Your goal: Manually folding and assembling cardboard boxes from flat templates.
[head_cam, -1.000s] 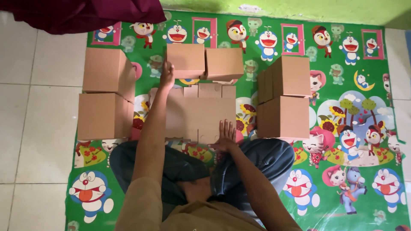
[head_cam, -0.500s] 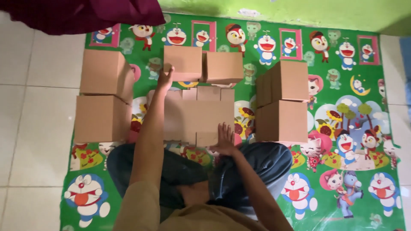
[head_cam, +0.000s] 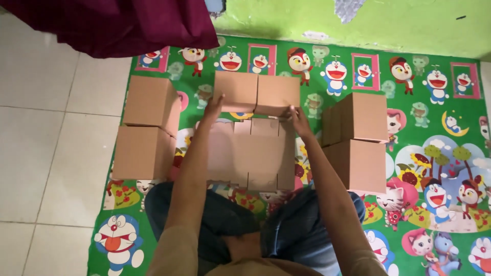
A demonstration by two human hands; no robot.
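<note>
Change: my right hand (head_cam: 298, 118) joins my left hand (head_cam: 214, 106) at 12 o'clock, both spread, apart, touching the flat carton (head_cam: 253, 153); folding proceeds.

Tile floor (head_cam: 51, 153), pale, grey grout lines. Cartoon mat (head_cam: 424, 204), green, spread on floor against green wall. On mat: flat cardboard (head_cam: 253, 158) at centre, unfolded; two boxes (head_cam: 255, 92) side by side just beyond it; left boxes (head_cam: 146, 128), two, one behind other, at mat's left edge; right boxes (head_cam: 360, 140), two, same way. Person's knees (head_cam: 255, 230) on mat at near edge. Dark red cloth (head_cam: 117, 23) over floor, top left.
</note>
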